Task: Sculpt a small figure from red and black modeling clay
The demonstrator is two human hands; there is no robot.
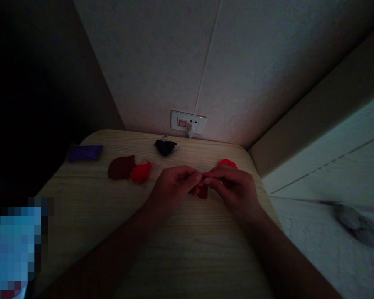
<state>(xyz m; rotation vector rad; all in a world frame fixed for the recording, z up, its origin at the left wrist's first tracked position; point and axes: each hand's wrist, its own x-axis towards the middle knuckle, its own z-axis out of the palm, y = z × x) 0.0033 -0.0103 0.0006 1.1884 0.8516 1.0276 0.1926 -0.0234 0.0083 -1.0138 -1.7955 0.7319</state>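
Observation:
My left hand (176, 185) and my right hand (232, 182) meet above the table, both closed, their thumbs and fingertips pinched together. Whatever is between the fingertips is too small and dark to make out. Just under them shows a dark red piece (202, 192); I cannot tell if it is held or lies on the table. A bright red piece (228, 162) is partly hidden behind my right hand. To the left of my hands lie a flat, dark red, clay-like piece (121, 167) and a bright red, rough-edged lump (141, 172), touching each other.
The wood-grain table (90, 216) ends at a wall with a socket (188, 122) and a plug in it. Near the back lies a black lump (165, 147); a purple packet (85, 153) is at the left edge. A pale panel (324, 166) stands to the right.

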